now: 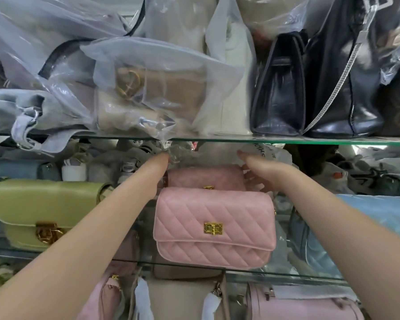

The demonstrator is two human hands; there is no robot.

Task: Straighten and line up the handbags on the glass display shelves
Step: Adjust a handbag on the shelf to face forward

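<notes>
Leftward, a green handbag [44,209] is sitting on the middle glass shelf [286,272]. Both arms are reaching in: the left hand [158,165] and right hand [261,174] are gripping the rear pink bag [206,177] behind the quilted pink handbag [214,227]. Printed lettering on plastic above is unreadable.

Pink bag [214,224]: matt quilted leather-look w/ shiny gold metal clasp [213,228]; glass shelf [310,141].
</notes>
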